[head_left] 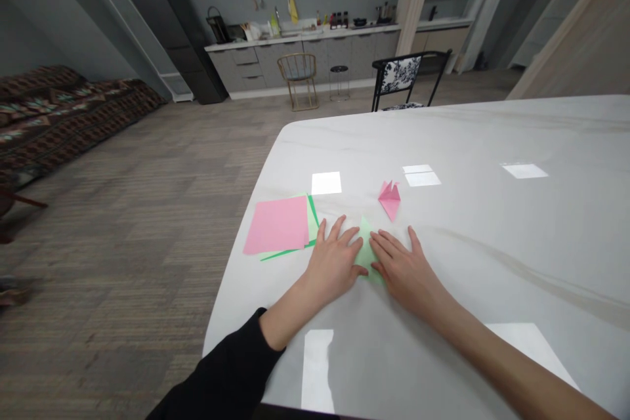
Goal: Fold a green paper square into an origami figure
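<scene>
A light green paper point(365, 251) with a pointed top lies on the white table, partly hidden under my fingers. My left hand point(335, 259) rests at its left edge, fingers spread, the thumb and a fingertip touching the paper. From the right, my right hand point(404, 268) presses its fingertips on the paper, its index finger or another outer finger held apart. Just beyond the hands sits a folded pink paper shape point(390, 200) with upright points. To the left is a stack of square sheets, a pink sheet point(278, 224) on top and green ones showing beneath.
The white table point(492, 210) has a rounded far left corner. Behind it stand a black chair point(408, 75), a gold-coloured chair point(298, 72) and a stool point(339, 79). A kitchen counter and a dark fridge point(177, 39) line the back wall.
</scene>
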The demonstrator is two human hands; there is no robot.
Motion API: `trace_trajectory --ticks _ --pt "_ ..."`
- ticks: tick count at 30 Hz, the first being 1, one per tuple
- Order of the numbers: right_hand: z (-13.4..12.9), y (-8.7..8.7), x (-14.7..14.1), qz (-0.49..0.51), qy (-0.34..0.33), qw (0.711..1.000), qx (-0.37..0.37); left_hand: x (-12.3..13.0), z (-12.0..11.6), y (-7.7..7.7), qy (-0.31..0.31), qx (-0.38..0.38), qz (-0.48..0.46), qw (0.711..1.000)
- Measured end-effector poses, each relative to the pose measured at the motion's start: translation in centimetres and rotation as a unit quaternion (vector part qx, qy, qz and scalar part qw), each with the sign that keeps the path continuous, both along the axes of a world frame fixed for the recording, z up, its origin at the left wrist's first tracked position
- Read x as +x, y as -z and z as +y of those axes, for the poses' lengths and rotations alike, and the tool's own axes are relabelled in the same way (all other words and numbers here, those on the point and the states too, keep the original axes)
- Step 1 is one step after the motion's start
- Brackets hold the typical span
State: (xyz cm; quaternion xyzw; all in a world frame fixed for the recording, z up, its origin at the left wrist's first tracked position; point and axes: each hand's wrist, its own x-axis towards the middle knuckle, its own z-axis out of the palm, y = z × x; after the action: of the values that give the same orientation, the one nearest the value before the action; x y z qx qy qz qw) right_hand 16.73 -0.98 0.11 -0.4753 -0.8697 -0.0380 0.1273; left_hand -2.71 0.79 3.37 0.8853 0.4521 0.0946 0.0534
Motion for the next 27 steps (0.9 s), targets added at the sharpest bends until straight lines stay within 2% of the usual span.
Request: trace_trajectory --ticks 3,7,12,20,27 --pt "0.2 0.4 -0.1 0.001 -0.023 1.000 -0.003 0.5 -0.2 0.1 -0.013 0.015 -0.009 1.000" --pt "0.7 0.9 -0.1 0.007 -0.049 0.999 -0.011 0.8 0.2 1.1 -0.010 0.018 -0.010 1.000" --pt "0.8 1.1 0.0 0.012 -0.052 0.999 -0.008 1.0 1.0 1.9 -0.013 0.029 0.015 0.999" --pt "0.5 0.6 0.0 0.008 -0.043 0.999 -0.008 1.5 2.0 1.9 -0.023 0.066 0.019 0.997" --pt "0.2 -0.5 0.1 0.020 -0.021 0.999 -0.029 1.4 2.5 2.9 -0.062 0.081 0.010 0.995"
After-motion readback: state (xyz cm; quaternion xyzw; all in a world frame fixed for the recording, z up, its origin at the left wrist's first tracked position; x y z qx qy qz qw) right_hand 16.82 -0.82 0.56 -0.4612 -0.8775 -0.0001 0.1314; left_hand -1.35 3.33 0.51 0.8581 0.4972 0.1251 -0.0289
